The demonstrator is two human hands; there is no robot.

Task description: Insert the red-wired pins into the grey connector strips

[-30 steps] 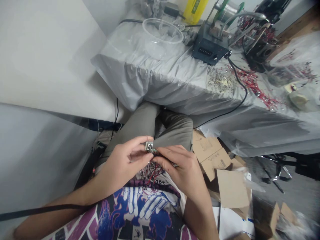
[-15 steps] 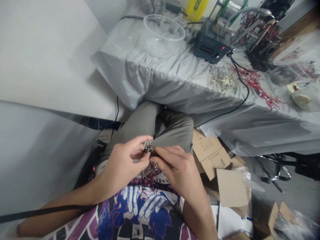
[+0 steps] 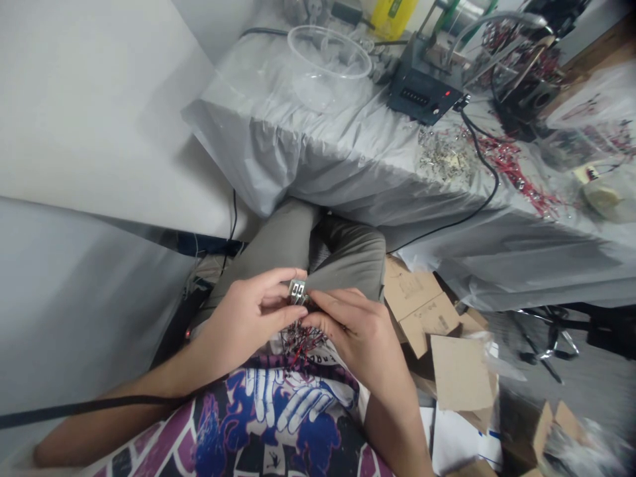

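The left hand [image 3: 243, 315] is being curled around a small two-digit LED display [image 3: 298, 292], which is being pinched at the fingertips — the right hand [image 3: 358, 331] is being closed on it too, above grey trousers [image 3: 342, 255], with a tangle of red wires [image 3: 302, 341] being held just below. Flattened cardboard [image 3: 460, 374] is being heaped further right, beneath a plastic-sheeted table [image 3: 318, 159].

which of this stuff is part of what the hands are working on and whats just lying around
In hand:
left hand
right hand
small two-digit display part
red and black wire bundle

Lying about:
soldering station
clear plastic bowl
scattered red wire bits
pile of small silver parts
cardboard pieces
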